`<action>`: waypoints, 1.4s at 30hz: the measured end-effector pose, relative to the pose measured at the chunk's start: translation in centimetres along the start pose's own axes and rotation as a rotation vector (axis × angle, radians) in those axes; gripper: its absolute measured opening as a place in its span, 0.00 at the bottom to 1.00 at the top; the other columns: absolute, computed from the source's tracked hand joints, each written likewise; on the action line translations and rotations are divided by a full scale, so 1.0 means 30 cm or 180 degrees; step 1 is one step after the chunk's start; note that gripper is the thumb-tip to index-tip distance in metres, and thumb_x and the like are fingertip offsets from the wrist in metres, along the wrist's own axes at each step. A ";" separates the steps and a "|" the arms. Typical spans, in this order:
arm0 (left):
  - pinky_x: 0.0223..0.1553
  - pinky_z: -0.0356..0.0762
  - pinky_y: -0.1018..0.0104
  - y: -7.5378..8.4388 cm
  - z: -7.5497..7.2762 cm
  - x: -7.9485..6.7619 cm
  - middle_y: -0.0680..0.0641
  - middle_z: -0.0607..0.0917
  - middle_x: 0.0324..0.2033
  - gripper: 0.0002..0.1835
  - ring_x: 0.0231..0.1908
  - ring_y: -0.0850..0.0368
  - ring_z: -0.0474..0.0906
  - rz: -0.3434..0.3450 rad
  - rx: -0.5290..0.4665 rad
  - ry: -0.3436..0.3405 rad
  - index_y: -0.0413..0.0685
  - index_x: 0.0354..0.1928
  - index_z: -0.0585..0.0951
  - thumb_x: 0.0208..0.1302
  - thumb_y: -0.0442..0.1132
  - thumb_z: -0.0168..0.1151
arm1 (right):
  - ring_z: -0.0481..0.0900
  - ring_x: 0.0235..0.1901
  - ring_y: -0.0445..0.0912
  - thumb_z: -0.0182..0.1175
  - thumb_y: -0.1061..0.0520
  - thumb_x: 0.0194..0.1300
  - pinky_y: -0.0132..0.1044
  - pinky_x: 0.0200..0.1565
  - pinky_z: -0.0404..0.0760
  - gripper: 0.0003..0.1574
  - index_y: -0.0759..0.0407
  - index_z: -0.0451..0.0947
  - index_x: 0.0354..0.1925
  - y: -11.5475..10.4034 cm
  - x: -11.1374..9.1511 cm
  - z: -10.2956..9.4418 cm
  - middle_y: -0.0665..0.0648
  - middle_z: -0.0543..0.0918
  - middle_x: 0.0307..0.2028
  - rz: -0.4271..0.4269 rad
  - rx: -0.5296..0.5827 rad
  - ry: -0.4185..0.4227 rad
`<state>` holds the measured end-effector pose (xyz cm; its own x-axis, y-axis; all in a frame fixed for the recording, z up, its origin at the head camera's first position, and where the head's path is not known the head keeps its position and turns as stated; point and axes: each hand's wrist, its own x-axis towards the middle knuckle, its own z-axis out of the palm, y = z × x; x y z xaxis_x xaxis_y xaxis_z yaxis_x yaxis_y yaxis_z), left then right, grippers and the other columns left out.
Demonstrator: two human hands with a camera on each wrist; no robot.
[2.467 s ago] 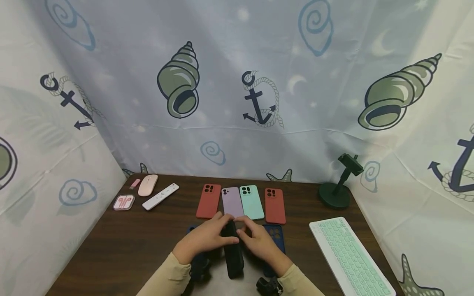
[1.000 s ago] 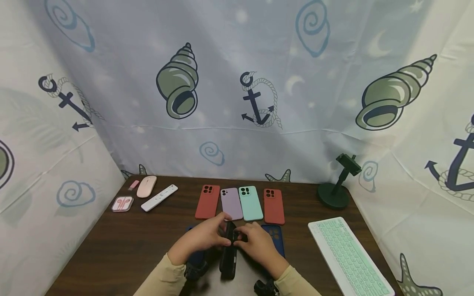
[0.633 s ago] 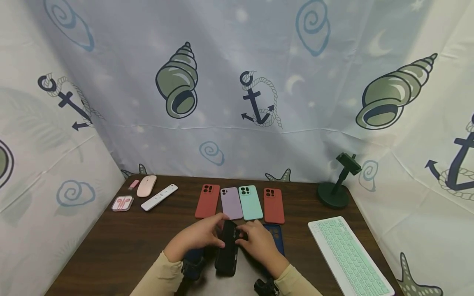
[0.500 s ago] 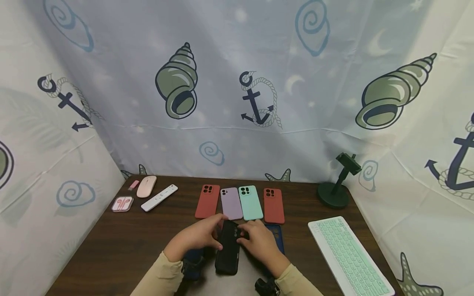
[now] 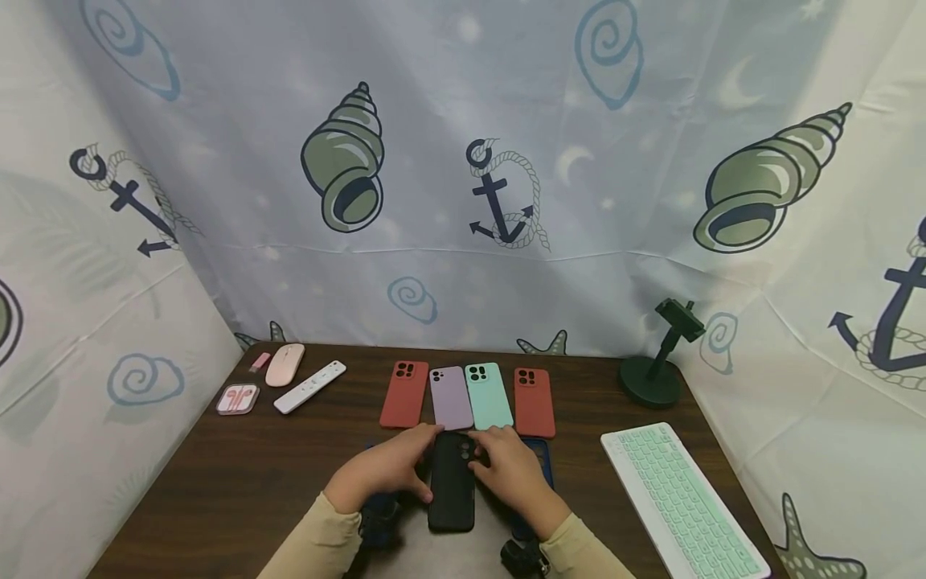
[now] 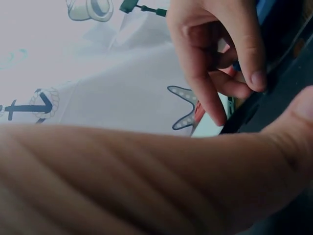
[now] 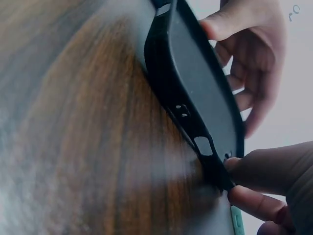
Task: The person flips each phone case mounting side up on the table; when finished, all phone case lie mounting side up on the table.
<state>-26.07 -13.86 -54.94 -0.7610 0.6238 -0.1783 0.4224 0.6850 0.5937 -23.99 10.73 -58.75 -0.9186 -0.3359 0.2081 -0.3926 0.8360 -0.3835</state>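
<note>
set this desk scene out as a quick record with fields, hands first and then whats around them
left hand: grips the left side of a black phone case
right hand: pinches its far right corner
back row, left to right: red case, purple case, mint case, second red case
partly hidden: blue case, by the right hand
left side: pale mouse, white remote, square earphones box
right side: dark green stand, keyboard with mint keys
</note>
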 end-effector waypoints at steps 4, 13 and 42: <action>0.57 0.73 0.48 0.006 0.023 0.004 0.44 0.75 0.55 0.55 0.53 0.49 0.71 0.0031 0.0576 0.0202 0.39 0.70 0.68 0.40 0.48 0.86 | 0.73 0.40 0.39 0.73 0.46 0.60 0.33 0.34 0.73 0.30 0.45 0.82 0.60 0.002 0.002 -0.001 0.40 0.80 0.36 0.0016 0.0015 -0.0073; 0.45 0.66 0.55 0.015 0.048 0.019 0.49 0.69 0.45 0.51 0.43 0.53 0.60 0.0024 0.0884 0.0244 0.42 0.67 0.72 0.40 0.50 0.86 | 0.73 0.41 0.38 0.71 0.49 0.62 0.34 0.35 0.73 0.28 0.44 0.80 0.61 0.025 0.004 0.005 0.42 0.81 0.36 0.0074 0.0224 -0.0145; 0.38 0.75 0.67 -0.193 -0.096 -0.154 0.45 0.72 0.48 0.26 0.40 0.54 0.76 -0.0054 -0.0012 0.1233 0.58 0.66 0.75 0.69 0.52 0.66 | 0.72 0.21 0.34 0.61 0.52 0.73 0.30 0.27 0.72 0.13 0.45 0.79 0.54 -0.176 0.030 0.000 0.44 0.79 0.27 -0.0016 0.1849 -0.0270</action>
<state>-26.42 -21.81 -55.29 -0.8978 0.4234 0.1211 0.4068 0.6921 0.5963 -22.76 6.01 -56.54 -0.9076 -0.3930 0.1476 -0.3354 0.4674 -0.8179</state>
